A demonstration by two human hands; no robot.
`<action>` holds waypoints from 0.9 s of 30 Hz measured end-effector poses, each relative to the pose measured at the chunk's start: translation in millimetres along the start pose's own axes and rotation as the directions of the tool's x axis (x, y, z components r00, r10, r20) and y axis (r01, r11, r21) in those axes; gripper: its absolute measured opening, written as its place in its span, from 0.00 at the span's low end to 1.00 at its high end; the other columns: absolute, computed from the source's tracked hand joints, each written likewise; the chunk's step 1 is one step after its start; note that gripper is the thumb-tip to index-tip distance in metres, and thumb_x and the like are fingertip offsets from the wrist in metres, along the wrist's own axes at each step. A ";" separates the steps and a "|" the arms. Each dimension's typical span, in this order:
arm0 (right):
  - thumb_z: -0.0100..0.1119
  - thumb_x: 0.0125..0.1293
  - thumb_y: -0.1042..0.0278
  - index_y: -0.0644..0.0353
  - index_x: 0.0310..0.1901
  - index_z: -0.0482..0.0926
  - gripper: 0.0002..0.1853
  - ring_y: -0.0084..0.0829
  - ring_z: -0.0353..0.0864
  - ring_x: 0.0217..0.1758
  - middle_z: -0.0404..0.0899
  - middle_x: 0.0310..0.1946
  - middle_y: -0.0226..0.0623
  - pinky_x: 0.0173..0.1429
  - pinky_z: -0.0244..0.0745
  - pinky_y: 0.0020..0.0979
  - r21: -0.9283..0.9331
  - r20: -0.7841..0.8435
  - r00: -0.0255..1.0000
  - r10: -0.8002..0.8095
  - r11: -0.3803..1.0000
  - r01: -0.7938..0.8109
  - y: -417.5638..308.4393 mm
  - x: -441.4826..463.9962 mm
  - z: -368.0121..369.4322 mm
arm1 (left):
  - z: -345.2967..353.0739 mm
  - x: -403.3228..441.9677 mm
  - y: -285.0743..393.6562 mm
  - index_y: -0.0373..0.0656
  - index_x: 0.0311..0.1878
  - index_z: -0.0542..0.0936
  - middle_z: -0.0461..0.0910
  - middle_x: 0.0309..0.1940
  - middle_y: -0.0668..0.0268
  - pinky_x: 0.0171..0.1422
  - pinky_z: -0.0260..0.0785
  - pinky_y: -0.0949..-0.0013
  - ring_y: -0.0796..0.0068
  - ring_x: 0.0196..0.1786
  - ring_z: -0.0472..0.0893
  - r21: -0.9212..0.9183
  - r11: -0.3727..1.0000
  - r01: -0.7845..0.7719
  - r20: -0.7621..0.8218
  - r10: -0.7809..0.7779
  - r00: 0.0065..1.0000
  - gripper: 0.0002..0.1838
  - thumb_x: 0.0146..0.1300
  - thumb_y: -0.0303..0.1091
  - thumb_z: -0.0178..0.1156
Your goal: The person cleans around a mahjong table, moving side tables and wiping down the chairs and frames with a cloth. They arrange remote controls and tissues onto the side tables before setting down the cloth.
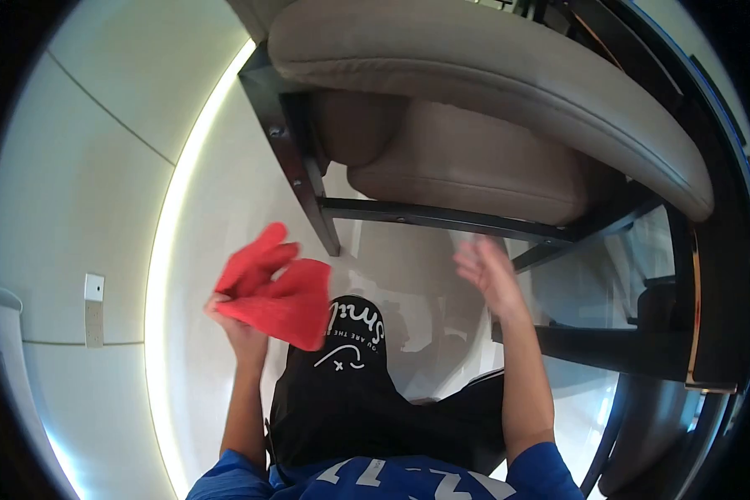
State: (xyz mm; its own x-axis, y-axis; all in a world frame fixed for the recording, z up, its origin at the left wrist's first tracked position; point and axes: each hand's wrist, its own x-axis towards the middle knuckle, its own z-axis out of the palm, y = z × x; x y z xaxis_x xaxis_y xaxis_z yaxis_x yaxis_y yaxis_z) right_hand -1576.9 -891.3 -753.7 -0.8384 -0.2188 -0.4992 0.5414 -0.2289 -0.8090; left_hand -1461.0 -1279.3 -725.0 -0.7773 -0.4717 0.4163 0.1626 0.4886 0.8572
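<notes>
Bunched red cloth [282, 292] hangs from my left hand [225, 313], whose fingers are closed on its lower left edge. Part of that hand is hidden behind the fabric. My right hand [487, 271] is raised with its fingers apart and slightly blurred, holding nothing. It is just below the dark lower crossbar [442, 218] of a chair with a brown padded seat [483, 67]; I cannot tell whether they touch. The cloth is to the left of my knee in black trousers [342, 400], close to the chair's left leg [300, 167].
A pale panelled wall [92, 208] runs along the left, with a glowing light strip [162, 250] at its foot. A white wall socket [94, 287] is on it. Dark furniture legs [608, 352] and a glossy tiled floor [417, 308] are at the right and below the chair.
</notes>
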 end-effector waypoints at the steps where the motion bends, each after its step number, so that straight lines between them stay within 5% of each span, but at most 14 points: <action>1: 0.57 0.68 0.56 0.57 0.56 0.73 0.19 0.28 0.76 0.57 0.77 0.54 0.34 0.61 0.72 0.36 0.194 -0.065 0.980 -0.189 0.961 0.199 6.6 15.7 -16.9 | -4.0 8.9 10.0 0.41 0.54 0.56 0.60 0.52 0.59 0.64 0.59 0.60 0.65 0.58 0.66 -0.050 0.999 -0.010 -0.021 0.009 1.000 0.38 0.49 0.34 0.74; 2: 0.57 0.69 0.56 0.56 0.56 0.73 0.19 0.28 0.75 0.58 0.77 0.54 0.33 0.62 0.72 0.37 0.366 -0.169 0.922 -0.348 0.847 0.387 6.4 22.4 -17.5 | -6.7 15.3 14.0 0.41 0.55 0.56 0.61 0.53 0.58 0.64 0.60 0.60 0.65 0.58 0.66 -0.098 0.995 -0.021 -0.039 0.017 0.999 0.37 0.50 0.33 0.72; 5: 0.57 0.68 0.57 0.54 0.53 0.74 0.16 0.27 0.72 0.61 0.77 0.54 0.31 0.64 0.72 0.39 0.609 -0.096 0.911 -0.400 0.700 0.372 -17.5 17.4 -6.4 | 0.7 37.2 -14.6 0.43 0.57 0.55 0.61 0.56 0.56 0.64 0.62 0.59 0.63 0.60 0.67 0.040 0.988 -0.152 0.004 0.152 0.988 0.36 0.53 0.32 0.70; 6: 0.56 0.69 0.58 0.54 0.52 0.75 0.15 0.27 0.75 0.59 0.78 0.53 0.30 0.64 0.73 0.39 0.665 -0.095 0.907 -0.410 0.652 0.364 -21.4 15.4 -2.6 | 13.4 44.8 -20.0 0.46 0.58 0.55 0.61 0.59 0.54 0.63 0.65 0.58 0.62 0.60 0.69 -0.112 0.981 -0.161 0.039 0.166 0.985 0.38 0.52 0.31 0.71; 7: 0.56 0.69 0.58 0.54 0.52 0.75 0.15 0.27 0.75 0.59 0.78 0.53 0.30 0.64 0.73 0.39 0.666 -0.094 0.907 -0.410 0.652 0.363 -20.6 18.6 -5.7 | 33.4 52.3 -28.5 0.46 0.57 0.54 0.63 0.60 0.51 0.66 0.64 0.53 0.57 0.63 0.68 -0.359 0.933 -0.026 0.062 0.051 0.997 0.43 0.46 0.32 0.76; 8: 0.56 0.69 0.56 0.55 0.52 0.75 0.16 0.28 0.77 0.57 0.78 0.52 0.31 0.64 0.73 0.38 0.612 -0.128 0.904 -0.409 0.685 0.396 -18.1 21.9 -10.8 | 53.1 62.6 -33.5 0.45 0.61 0.53 0.62 0.61 0.51 0.66 0.63 0.54 0.57 0.63 0.68 -0.197 0.956 -0.219 0.139 0.248 0.959 0.46 0.45 0.31 0.76; 10: 0.56 0.69 0.55 0.56 0.52 0.75 0.16 0.29 0.78 0.55 0.79 0.51 0.32 0.65 0.73 0.36 0.556 -0.159 0.900 -0.405 0.717 0.421 -15.1 28.5 -11.4 | 99.5 64.1 -54.1 0.41 0.67 0.51 0.64 0.61 0.52 0.65 0.65 0.62 0.61 0.60 0.71 0.028 0.996 -0.081 0.317 0.068 0.946 0.51 0.44 0.29 0.75; 11: 0.56 0.69 0.55 0.56 0.51 0.75 0.17 0.29 0.80 0.53 0.80 0.50 0.32 0.61 0.76 0.35 0.550 -0.182 0.893 -0.412 0.710 0.439 -14.7 29.3 -9.0 | 127.0 69.3 -11.9 0.40 0.67 0.53 0.68 0.58 0.53 0.61 0.67 0.65 0.63 0.58 0.73 -0.160 0.987 -0.035 0.323 0.085 0.943 0.49 0.44 0.29 0.74; 12: 0.56 0.69 0.54 0.56 0.51 0.75 0.17 0.28 0.81 0.50 0.80 0.49 0.32 0.58 0.79 0.34 0.542 -0.206 0.884 -0.419 0.704 0.460 -13.6 29.1 -8.2 | 141.2 63.5 -32.3 0.40 0.63 0.61 0.73 0.52 0.57 0.55 0.70 0.66 0.64 0.53 0.76 0.044 0.998 -0.053 0.177 0.044 0.983 0.41 0.46 0.31 0.72; 13: 0.56 0.69 0.54 0.56 0.51 0.75 0.17 0.28 0.81 0.50 0.80 0.49 0.32 0.58 0.79 0.34 0.538 -0.212 0.883 -0.418 0.705 0.463 -11.2 29.6 -6.6 | 149.6 60.6 -52.5 0.40 0.63 0.61 0.73 0.52 0.57 0.55 0.70 0.66 0.64 0.53 0.76 0.039 0.998 -0.050 0.182 0.042 0.982 0.41 0.46 0.31 0.72; 15: 0.57 0.68 0.53 0.56 0.49 0.75 0.17 0.26 0.82 0.49 0.81 0.47 0.31 0.54 0.82 0.33 0.547 -0.237 0.878 -0.415 0.690 0.474 -9.4 31.9 -6.4 | 164.6 62.6 -85.3 0.40 0.55 0.70 0.77 0.45 0.60 0.51 0.70 0.66 0.64 0.49 0.78 -0.187 0.913 0.364 0.166 -0.336 0.927 0.30 0.48 0.33 0.70; 18: 0.54 0.69 0.53 0.55 0.51 0.74 0.17 0.26 0.80 0.53 0.80 0.49 0.31 0.58 0.79 0.35 0.533 -0.173 0.882 -0.438 0.712 0.458 -8.0 33.0 -10.0 | 166.1 57.3 -108.2 0.41 0.49 0.73 0.78 0.40 0.61 0.50 0.70 0.66 0.63 0.46 0.79 -0.174 0.964 0.200 0.107 -0.184 0.977 0.25 0.50 0.38 0.70; 25: 0.57 0.67 0.52 0.54 0.53 0.73 0.19 0.25 0.76 0.57 0.76 0.52 0.29 0.59 0.78 0.34 0.562 -0.251 0.908 -0.336 0.713 0.419 -16.8 23.9 3.7 | 170.1 12.9 -159.5 0.42 0.49 0.74 0.78 0.44 0.58 0.53 0.70 0.61 0.59 0.49 0.79 0.142 0.953 0.268 0.192 -0.292 0.937 0.22 0.55 0.42 0.66; 27: 0.59 0.66 0.52 0.53 0.53 0.72 0.19 0.25 0.73 0.60 0.75 0.53 0.28 0.60 0.76 0.35 0.539 -0.249 0.917 -0.311 0.742 0.398 -24.1 17.0 12.0 | 174.6 -2.5 -206.6 0.42 0.51 0.74 0.78 0.45 0.56 0.55 0.69 0.57 0.53 0.51 0.78 0.200 0.977 0.080 0.248 -0.129 0.960 0.23 0.55 0.43 0.65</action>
State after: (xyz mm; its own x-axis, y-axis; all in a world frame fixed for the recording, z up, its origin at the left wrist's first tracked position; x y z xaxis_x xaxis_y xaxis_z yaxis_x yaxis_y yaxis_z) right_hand -1603.4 -900.9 -739.0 -0.9531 0.1063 -0.2833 0.1022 -0.7682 -0.6319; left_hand -1598.7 -1250.9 -956.0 -0.9181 -0.3339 0.2137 -0.0249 0.5864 0.8096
